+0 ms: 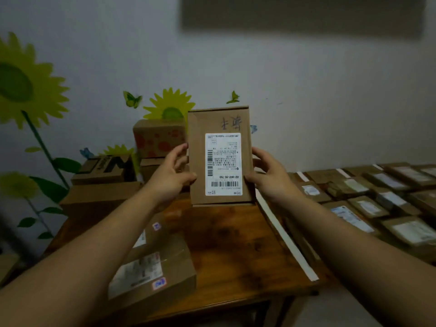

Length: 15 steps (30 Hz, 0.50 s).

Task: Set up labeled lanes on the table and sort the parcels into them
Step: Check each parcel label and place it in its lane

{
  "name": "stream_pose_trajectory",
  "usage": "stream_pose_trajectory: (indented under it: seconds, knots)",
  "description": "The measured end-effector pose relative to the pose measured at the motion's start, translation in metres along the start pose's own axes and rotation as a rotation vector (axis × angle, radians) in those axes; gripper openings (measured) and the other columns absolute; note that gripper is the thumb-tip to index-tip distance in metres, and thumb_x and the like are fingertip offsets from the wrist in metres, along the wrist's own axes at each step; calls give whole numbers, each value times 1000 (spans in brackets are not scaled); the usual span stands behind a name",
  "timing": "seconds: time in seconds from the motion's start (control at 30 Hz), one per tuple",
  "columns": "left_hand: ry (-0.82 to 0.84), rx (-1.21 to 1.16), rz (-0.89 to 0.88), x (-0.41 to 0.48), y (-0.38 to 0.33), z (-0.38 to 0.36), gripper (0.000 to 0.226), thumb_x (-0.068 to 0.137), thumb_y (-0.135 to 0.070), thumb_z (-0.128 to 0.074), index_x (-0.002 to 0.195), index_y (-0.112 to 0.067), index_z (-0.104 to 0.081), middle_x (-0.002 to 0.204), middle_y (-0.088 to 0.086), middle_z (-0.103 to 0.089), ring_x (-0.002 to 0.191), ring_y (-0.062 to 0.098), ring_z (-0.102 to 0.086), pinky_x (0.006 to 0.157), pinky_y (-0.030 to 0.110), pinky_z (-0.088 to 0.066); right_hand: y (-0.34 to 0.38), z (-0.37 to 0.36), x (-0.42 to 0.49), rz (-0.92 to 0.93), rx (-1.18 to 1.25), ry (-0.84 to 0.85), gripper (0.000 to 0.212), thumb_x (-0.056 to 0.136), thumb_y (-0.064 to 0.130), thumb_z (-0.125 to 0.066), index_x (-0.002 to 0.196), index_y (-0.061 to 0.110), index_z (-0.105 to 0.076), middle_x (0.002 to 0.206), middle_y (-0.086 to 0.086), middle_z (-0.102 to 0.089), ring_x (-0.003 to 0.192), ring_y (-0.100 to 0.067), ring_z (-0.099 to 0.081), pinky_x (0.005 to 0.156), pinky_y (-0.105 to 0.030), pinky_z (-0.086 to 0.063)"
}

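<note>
A flat brown cardboard parcel (221, 123) is held upright above the wooden table (231, 244), its white shipping label upside down and facing me, with handwriting near the top. My left hand (173, 175) grips its left edge and my right hand (269, 175) grips its right edge. On the right part of the table lie several parcels (368, 208) in rows, split by a white strip (285, 237).
A brown box with a label (153, 272) lies at the table's near left. Behind it several cardboard boxes (106, 182) are stacked against the wall, one with orange spots (158, 138). The wall carries sunflower and butterfly stickers.
</note>
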State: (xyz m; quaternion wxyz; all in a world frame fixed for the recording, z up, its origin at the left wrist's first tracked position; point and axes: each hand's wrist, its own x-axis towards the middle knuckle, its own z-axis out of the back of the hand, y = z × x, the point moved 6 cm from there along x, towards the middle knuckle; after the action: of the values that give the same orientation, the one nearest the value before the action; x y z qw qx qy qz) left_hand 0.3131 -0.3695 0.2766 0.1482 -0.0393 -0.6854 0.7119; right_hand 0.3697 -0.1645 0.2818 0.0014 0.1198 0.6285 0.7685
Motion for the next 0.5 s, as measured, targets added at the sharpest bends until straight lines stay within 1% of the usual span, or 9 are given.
stream_pose_trajectory:
  seconds: [0.03, 0.1, 0.17, 0.2, 0.27, 0.33, 0.4, 0.43, 0.5]
  knots:
    - [9, -4, -26, -1, -5, -15, 73, 87, 15, -50, 140, -31, -30, 122, -8, -52, 90, 4, -63, 82, 36, -53, 4, 15, -4, 26, -2, -10, 59, 88, 6, -63, 138, 31, -43, 128, 4, -56, 101, -7, -60, 72, -26, -58]
    - [33, -19, -81, -2, -14, -46, 69, 88, 15, -48, 132, -36, -31, 115, -16, -53, 80, -1, -67, 72, 30, -56, 8, 47, -10, 63, -11, -44, 59, 87, 5, -63, 133, 36, -44, 128, 7, -56, 110, -11, -58, 82, -32, -57]
    - [45, -33, -124, -2, -21, -75, 68, 89, 16, -46, 127, -38, -31, 112, -22, -51, 76, -7, -66, 63, 20, -56, 11, 76, -18, 81, 2, -62, 60, 87, 3, -63, 133, 36, -44, 127, 8, -54, 106, -9, -60, 74, -27, -58]
    - [53, -43, -140, -2, -25, -90, 67, 89, 16, -44, 126, -38, -31, 112, -23, -51, 77, -8, -66, 63, 18, -55, 12, 89, -22, 94, 11, -68, 61, 87, 1, -62, 134, 35, -43, 126, 9, -53, 100, -6, -61, 67, -22, -56]
    - [74, -60, -167, -1, -31, -118, 67, 89, 17, -43, 128, -37, -31, 115, -24, -51, 81, -9, -65, 68, 21, -55, 11, 117, -31, 114, 17, -91, 61, 87, -2, -61, 134, 33, -43, 119, 13, -53, 91, 0, -62, 62, -17, -54]
    - [83, -54, -185, 0, -33, -144, 67, 89, 17, -42, 130, -35, -32, 118, -22, -51, 83, -8, -65, 71, 24, -54, 9, 142, -38, 112, 15, -124, 59, 87, -3, -60, 129, 33, -43, 115, 14, -55, 97, -2, -63, 70, -23, -57]
    - [85, -38, -188, 4, -34, -165, 62, 88, 17, -41, 127, -31, -36, 120, -16, -52, 86, -5, -65, 72, 22, -53, 9, 166, -44, 113, -13, -181, 57, 88, -1, -60, 131, 32, -41, 117, 11, -56, 104, -7, -61, 85, -33, -57]
    - [95, -29, -180, 6, -33, -175, 58, 88, 18, -40, 122, -29, -40, 121, -12, -52, 88, -4, -63, 71, 20, -51, 9, 178, -46, 112, -13, -219, 61, 89, 2, -60, 137, 30, -37, 120, 8, -55, 103, -8, -61, 88, -35, -56]
    - [143, 1, -157, 10, -30, -194, 49, 88, 17, -40, 109, -28, -46, 119, -8, -55, 91, -5, -61, 69, 17, -50, 8, 202, -48, 97, 34, -276, 77, 89, 6, -62, 147, 35, -21, 123, 4, -53, 95, -12, -67, 85, -37, -57]
